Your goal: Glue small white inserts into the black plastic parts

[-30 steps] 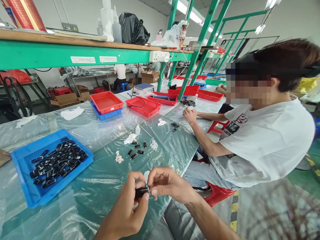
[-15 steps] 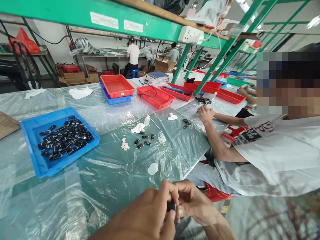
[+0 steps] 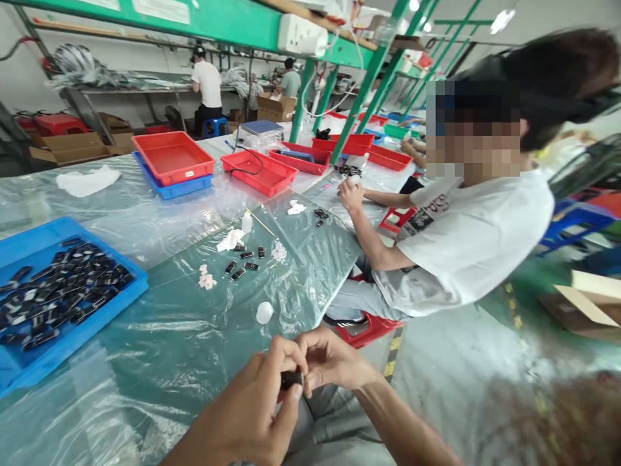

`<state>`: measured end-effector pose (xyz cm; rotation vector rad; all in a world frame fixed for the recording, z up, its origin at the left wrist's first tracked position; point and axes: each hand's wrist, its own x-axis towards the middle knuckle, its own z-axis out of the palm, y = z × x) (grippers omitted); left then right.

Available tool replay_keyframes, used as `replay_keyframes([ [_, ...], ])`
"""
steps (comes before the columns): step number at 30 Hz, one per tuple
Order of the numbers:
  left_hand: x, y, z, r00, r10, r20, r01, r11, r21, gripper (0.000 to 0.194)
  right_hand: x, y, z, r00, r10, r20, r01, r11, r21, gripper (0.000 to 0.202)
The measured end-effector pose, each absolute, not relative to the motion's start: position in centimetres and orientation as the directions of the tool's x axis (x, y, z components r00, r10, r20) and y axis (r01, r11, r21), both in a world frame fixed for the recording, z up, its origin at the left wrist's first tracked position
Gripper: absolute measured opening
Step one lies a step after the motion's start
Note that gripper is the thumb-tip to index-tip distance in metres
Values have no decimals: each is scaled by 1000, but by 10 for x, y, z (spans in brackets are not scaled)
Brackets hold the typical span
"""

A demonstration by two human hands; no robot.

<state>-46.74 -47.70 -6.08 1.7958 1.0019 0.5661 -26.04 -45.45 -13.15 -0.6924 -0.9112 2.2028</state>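
Observation:
My left hand (image 3: 262,404) pinches a small glossy black part (image 3: 290,380) between thumb and fingers, just off the table's near edge and above my lap. The fingertips of my right hand (image 3: 334,362) are closed at the right end of the same part. Whether they also hold something tiny is hidden. On the plastic-covered table (image 3: 194,343) ahead, several similar black parts (image 3: 251,265) lie loose. Around them are a crumpled white tissue (image 3: 231,240), a small bottle (image 3: 247,222), a pile of tiny clear pieces (image 3: 279,251) and a round whitish piece (image 3: 264,312).
At left, a blue tray (image 3: 130,288) holds many black parts. Red trays (image 3: 259,171) stand farther back, beside green frame posts (image 3: 359,97). A co-worker in a white shirt (image 3: 466,252) sits close on my right. A cardboard box (image 3: 582,310) lies on the floor.
My view has swung to the right, so the table things appear farther left. Both hands still hold the black part together, and more floor shows on the right.

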Motion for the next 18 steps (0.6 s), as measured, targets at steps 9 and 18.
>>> replay_keyframes([
  [9, -470, -477, -68, 627, 757, -181, 431, -144, 891, 17, -264, -457, -140, -644, 751, -146, -420, -506, -753, 30],
  [18, -469, -480, -67, 622, 768, -156, 460, -197, 866, 14, -261, -459, -137, -657, 743, -131, -425, -508, -749, 27],
])
